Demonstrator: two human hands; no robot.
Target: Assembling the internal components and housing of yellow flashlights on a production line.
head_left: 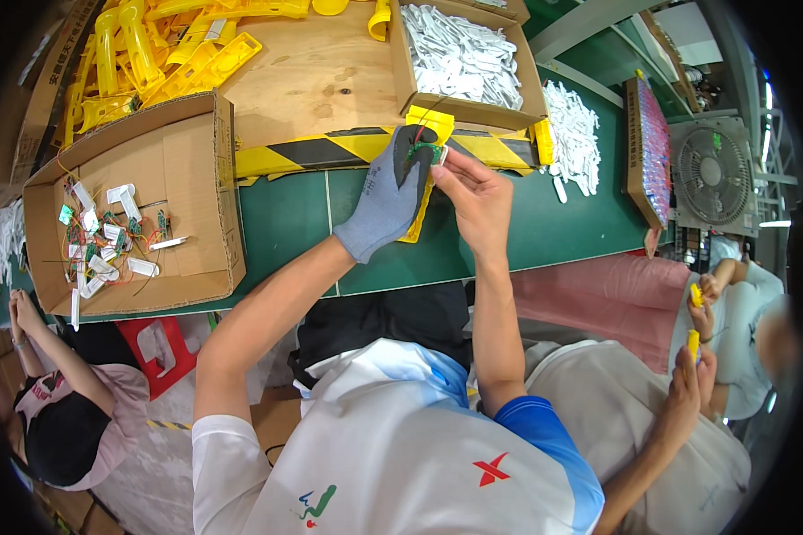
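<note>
My left hand (385, 198), in a grey-blue glove with dark fingertips, is closed around a yellow plastic shell (434, 121) above the front edge of the table. The shell's lower end shows below the glove. A small green circuit board (426, 152) with a red wire lies against the shell, under my gloved thumb. My right hand (484, 203) is bare, its thumb and fingers pinched together at the board's right side. A bit of white shows at those fingertips, too small to name and partly covered.
At left stands a cardboard box (174, 165) of wired circuit boards and white parts. Yellow shells (143, 53) are piled behind it. A box of white plastic pieces (459, 58) stands at the back, with loose white pieces (569, 134) beside it. Co-workers sit on both sides.
</note>
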